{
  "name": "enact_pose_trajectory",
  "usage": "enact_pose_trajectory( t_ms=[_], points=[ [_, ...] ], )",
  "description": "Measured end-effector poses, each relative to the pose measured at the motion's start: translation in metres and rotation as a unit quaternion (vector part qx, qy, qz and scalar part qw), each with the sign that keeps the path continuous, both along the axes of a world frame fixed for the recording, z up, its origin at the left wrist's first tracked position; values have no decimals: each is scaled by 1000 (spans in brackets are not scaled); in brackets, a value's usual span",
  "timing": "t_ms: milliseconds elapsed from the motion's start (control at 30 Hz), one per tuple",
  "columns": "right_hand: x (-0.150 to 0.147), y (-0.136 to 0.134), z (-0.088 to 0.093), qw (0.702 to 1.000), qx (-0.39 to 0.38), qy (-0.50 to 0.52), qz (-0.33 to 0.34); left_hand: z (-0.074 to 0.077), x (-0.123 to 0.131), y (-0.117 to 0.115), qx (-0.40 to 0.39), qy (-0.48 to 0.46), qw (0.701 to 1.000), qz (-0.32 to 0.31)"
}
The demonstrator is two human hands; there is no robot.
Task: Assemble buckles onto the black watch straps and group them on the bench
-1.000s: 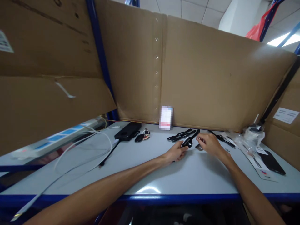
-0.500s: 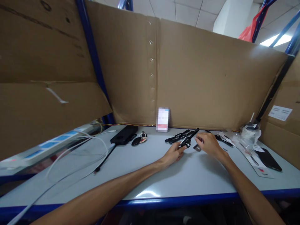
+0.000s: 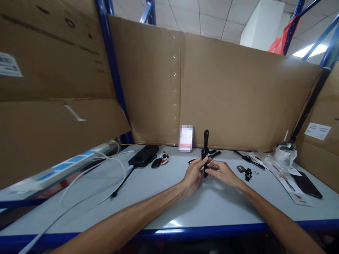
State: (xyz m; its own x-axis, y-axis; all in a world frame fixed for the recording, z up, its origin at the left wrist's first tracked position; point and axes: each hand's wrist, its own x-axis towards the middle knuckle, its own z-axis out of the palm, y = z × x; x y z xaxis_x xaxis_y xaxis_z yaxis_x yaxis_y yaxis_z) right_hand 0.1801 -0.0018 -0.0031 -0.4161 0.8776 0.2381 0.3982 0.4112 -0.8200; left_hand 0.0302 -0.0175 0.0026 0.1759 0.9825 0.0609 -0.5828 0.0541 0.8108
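My left hand [image 3: 194,173] is closed around a long black handled tool [image 3: 206,139], held nearly upright above the table. My right hand [image 3: 221,171] is closed at the tool's lower end, thumb and fingertips against it; its exact kind is unclear. Behind the hands lie more black handled pieces [image 3: 215,154], partly hidden. Right of my right hand are a small dark brown flat piece [image 3: 241,169], a cluster of small black parts [image 3: 248,174] and tiny silvery bits [image 3: 256,173].
A propped-up phone [image 3: 186,138] stands against the cardboard wall [image 3: 238,91]. To the left lie keys [image 3: 156,162], a black box-like device [image 3: 144,156], white cables [image 3: 79,197] and a power strip [image 3: 66,165]. To the right are a dark phone-like slab [image 3: 308,184] and clear packaging [image 3: 270,164].
The black tool has turned from slanted to nearly upright. My right hand has moved left onto its lower end, away from the brown piece. Small black parts now show on the table.
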Motion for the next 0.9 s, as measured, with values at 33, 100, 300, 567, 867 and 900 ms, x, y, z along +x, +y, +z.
enact_pose_trajectory(
  t_ms=[33, 100, 300, 567, 867, 900],
  points=[
    [0, 1, 0, 1000, -4, 8, 4, 1, 1, -1, 6, -1, 1000, 0],
    [1, 1, 1, 1000, 14, 5, 3, 1, 2, -3, 26, 1, 1000, -3],
    [-8, -12, 11, 969, 125, -170, -126, 1, 5, -7, 51, 8, 999, -17],
    [-15, -15, 12, 980, 108, -82, -145, -4, 4, -4, 38, 34, 998, -48],
    [-1, -17, 28, 969, -141, 196, -40, -6, -7, 7, 142, 114, 977, -115],
    [-2, -18, 28, 968, -147, 199, -39, -7, -7, 9, 161, 137, 974, -80]
  ],
)
